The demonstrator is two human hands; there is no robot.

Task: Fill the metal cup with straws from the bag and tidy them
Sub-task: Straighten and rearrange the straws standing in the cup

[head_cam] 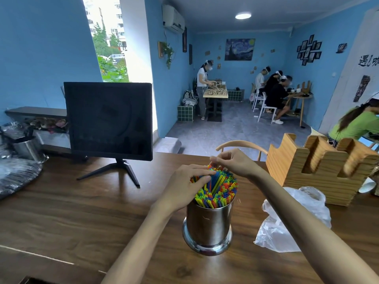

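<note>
Both hands work at the straw tops: the left hand (185, 184) lies with nearly straight fingers against the bundle's left side, while the right hand (233, 161) curls its fingertips onto the far tips. Red, yellow, green and blue straws (217, 191) pack the shiny metal cup (207, 228), standing mid-counter (82, 212). Just right lies a crumpled clear plastic bag (291, 218).

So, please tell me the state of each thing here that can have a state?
metal cup: upright, full of straws
straws: standing in the cup, tops uneven
plastic bag: crumpled, lying flat on the table
monitor: screen dark
left hand: fingers flat on the straw tops
right hand: pinching straw tips
</note>
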